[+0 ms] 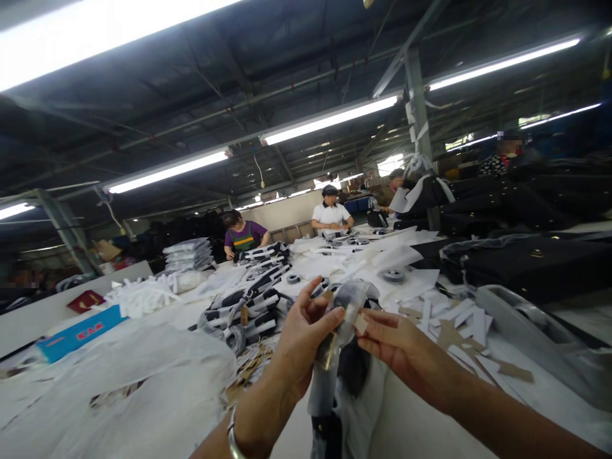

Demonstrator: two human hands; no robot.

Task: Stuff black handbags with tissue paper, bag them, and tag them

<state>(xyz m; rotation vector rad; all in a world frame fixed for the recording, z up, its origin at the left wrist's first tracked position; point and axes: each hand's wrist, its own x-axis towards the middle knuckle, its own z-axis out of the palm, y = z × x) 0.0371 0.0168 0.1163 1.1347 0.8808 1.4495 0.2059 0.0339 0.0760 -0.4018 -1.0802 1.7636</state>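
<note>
My left hand [303, 335], with a bangle at its wrist, grips a black strap [327, 430] wrapped in clear plastic film [351, 296]. The film bunches up above my fingers, and a small metal fitting [328, 357] shines through it. Opposite, my right hand [394, 341] pinches a small tan piece of card [361, 323] against the film's edge. Whether the card is attached cannot be made out. Below my hands the wrapped piece hangs down toward the table's near edge. Left of them lies a heap of black straps in white and clear wrapping [261, 312].
Card and paper scraps [461, 338] litter the right side, near a grey plastic bin [530, 325] and black bags [549, 261]. A blue box [81, 333], white strips [143, 293] and plastic sheeting [157, 382] lie left. Co-workers [329, 213] sit across the table.
</note>
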